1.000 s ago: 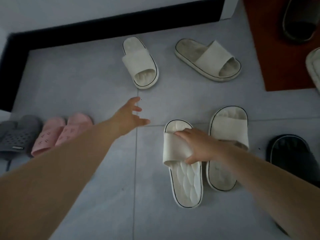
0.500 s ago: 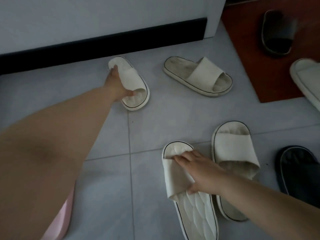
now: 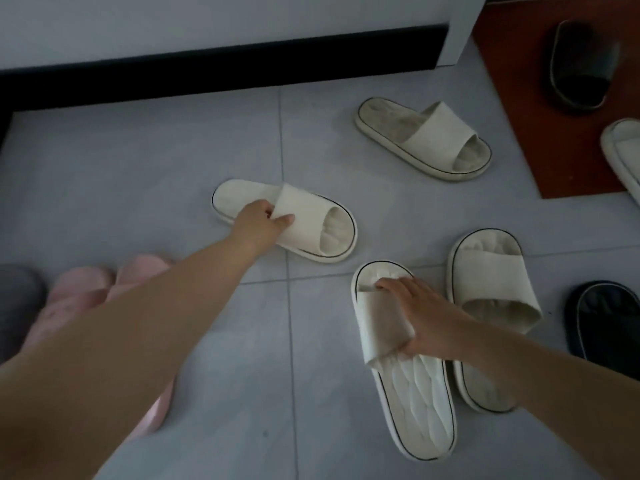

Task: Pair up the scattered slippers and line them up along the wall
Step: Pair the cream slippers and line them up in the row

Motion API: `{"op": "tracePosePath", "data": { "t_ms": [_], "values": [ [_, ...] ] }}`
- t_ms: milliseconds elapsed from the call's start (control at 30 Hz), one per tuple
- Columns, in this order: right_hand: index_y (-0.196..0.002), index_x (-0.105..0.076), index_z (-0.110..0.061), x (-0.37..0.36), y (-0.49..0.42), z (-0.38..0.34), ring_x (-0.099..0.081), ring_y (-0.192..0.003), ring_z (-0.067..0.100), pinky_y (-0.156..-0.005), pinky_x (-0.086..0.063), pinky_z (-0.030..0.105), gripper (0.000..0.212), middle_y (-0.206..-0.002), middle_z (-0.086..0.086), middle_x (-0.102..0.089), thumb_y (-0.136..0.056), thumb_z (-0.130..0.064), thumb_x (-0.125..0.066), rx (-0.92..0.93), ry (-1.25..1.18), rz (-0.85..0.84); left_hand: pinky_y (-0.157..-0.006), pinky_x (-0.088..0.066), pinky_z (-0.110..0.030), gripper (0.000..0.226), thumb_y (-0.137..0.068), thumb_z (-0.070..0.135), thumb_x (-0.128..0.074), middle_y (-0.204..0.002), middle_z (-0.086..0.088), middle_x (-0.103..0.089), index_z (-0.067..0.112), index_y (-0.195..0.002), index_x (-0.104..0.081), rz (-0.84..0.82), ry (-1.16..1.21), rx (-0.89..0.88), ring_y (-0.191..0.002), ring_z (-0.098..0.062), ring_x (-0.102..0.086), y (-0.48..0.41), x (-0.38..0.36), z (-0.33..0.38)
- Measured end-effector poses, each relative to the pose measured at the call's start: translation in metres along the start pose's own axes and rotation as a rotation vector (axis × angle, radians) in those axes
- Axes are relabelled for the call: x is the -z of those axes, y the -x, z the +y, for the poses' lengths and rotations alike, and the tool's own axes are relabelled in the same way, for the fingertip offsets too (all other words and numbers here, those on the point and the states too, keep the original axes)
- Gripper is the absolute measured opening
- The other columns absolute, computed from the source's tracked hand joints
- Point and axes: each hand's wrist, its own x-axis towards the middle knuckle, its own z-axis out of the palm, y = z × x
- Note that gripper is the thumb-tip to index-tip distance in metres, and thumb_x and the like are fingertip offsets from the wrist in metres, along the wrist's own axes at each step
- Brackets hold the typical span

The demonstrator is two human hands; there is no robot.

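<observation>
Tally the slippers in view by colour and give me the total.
Cream slippers: 5
Black slippers: 2
Pink slippers: 2
Grey slippers: 1, cut off at the left edge
Total: 10

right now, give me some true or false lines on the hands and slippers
1. The left hand pinches the strap of a white slipper. True.
2. The right hand holds nothing. False: it grips the strap of a second slipper.
3. A dark slipper lies on the mat. True.
4. The pink slippers touch the wall. False: they lie on the tiles, apart from it.
</observation>
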Motion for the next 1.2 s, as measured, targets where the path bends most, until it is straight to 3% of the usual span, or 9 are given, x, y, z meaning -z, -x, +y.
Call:
{"op": "tracePosePath", "data": {
  "t_ms": [200, 267, 333, 467, 567, 667, 800, 967, 1200],
  "values": [
    [-0.139, -0.025, -0.018, -0.004, 0.015, -0.007, -0.030, -0.131, 0.021, -0.108, -0.022, 0.025, 0.097, -0.139, 0.002, -0.034, -0.059, -0.034, -0.078, -0.083, -0.158, 0.141, -0.071, -0.051, -0.025, 0.027, -0.091, 0.012, -0.048, -0.111, -0.016, -0.064, 0.002, -0.115, -0.055, -0.162, 0.684, 0.444, -0.087, -0.022, -0.066, 0.094, -0.012, -0.013],
    [-0.140, -0.025, -0.020, -0.004, 0.021, -0.014, -0.032, -0.130, 0.020, -0.102, -0.025, 0.022, 0.098, -0.140, 0.002, -0.034, -0.058, -0.032, -0.079, -0.124, -0.235, 0.139, -0.048, -0.050, -0.015, 0.015, -0.091, 0.005, -0.044, -0.094, -0.005, -0.061, 0.013, -0.096, -0.056, -0.227, 0.926, 0.555, -0.060, -0.010, -0.064, 0.125, -0.021, -0.006],
    [-0.141, -0.024, -0.020, 0.000, 0.022, -0.021, -0.034, -0.132, 0.020, -0.102, -0.027, 0.023, 0.099, -0.142, 0.002, -0.032, -0.060, -0.033, -0.079, -0.107, -0.240, 0.093, -0.056, -0.041, -0.009, 0.026, -0.090, 0.007, -0.047, -0.091, -0.002, -0.053, 0.025, -0.071, -0.047, -0.237, 1.134, 0.620, -0.062, 0.005, -0.049, 0.153, -0.028, 0.008],
    [-0.144, -0.023, -0.016, 0.008, 0.006, -0.038, -0.030, -0.135, 0.020, -0.110, -0.024, 0.024, 0.100, -0.145, 0.008, -0.030, -0.064, -0.026, -0.080, -0.043, -0.251, 0.049, -0.074, -0.034, -0.014, 0.027, -0.076, 0.000, -0.058, -0.077, 0.003, -0.048, 0.024, -0.069, -0.048, -0.353, 1.004, 0.575, -0.069, -0.004, -0.042, 0.195, -0.042, 0.009],
    [-0.146, -0.022, -0.017, 0.005, -0.009, -0.058, -0.023, -0.139, 0.020, -0.112, -0.020, 0.023, 0.100, -0.150, 0.010, -0.024, -0.066, -0.026, -0.081, 0.017, -0.248, 0.018, -0.086, -0.043, -0.033, 0.037, -0.070, 0.003, -0.062, -0.105, -0.010, -0.062, 0.013, -0.106, -0.059, -0.337, 0.769, 0.524, -0.091, -0.021, -0.056, 0.204, -0.026, -0.007],
    [-0.147, -0.015, -0.018, -0.004, -0.018, -0.081, -0.014, -0.144, 0.020, -0.112, -0.015, 0.023, 0.100, -0.155, 0.010, -0.015, -0.071, -0.032, -0.077, 0.049, -0.256, 0.025, -0.077, -0.046, -0.032, 0.031, -0.073, 0.010, -0.064, -0.113, -0.013, -0.061, 0.021, -0.101, -0.059, -0.308, 0.677, 0.457, -0.088, -0.021, -0.058, 0.201, 0.000, -0.022],
    [-0.147, -0.006, -0.019, -0.018, -0.007, -0.099, -0.040, -0.129, 0.031, -0.105, -0.035, 0.036, 0.103, -0.147, 0.013, -0.024, -0.072, -0.035, -0.075, -0.205, -0.299, 0.155, -0.081, -0.045, -0.031, 0.020, -0.079, 0.018, -0.066, -0.092, 0.000, -0.064, 0.028, -0.092, -0.056, -0.318, 0.598, 0.126, -0.086, -0.020, -0.058, 0.184, 0.021, -0.033],
    [-0.147, -0.001, -0.020, -0.007, 0.043, -0.087, -0.059, -0.108, 0.028, -0.094, -0.046, 0.037, 0.101, -0.132, 0.010, -0.046, -0.076, -0.013, -0.072, -0.387, -0.634, 0.035, -0.081, -0.038, -0.014, 0.047, -0.074, 0.022, -0.073, -0.106, 0.009, -0.058, 0.033, -0.112, -0.048, -0.323, 0.213, -0.324, -0.102, -0.009, -0.053, 0.155, 0.017, -0.029],
    [-0.138, -0.022, -0.037, 0.052, 0.147, -0.030, -0.057, -0.094, 0.016, -0.079, -0.050, 0.028, 0.083, -0.116, -0.011, -0.049, -0.075, -0.018, -0.072, -0.579, -0.545, 0.023, -0.092, -0.032, -0.021, 0.077, -0.070, 0.019, -0.077, -0.124, -0.005, -0.053, 0.021, -0.133, -0.035, -0.467, 0.166, -0.519, -0.117, -0.020, -0.047, 0.152, -0.011, 0.044]
  ]
}}
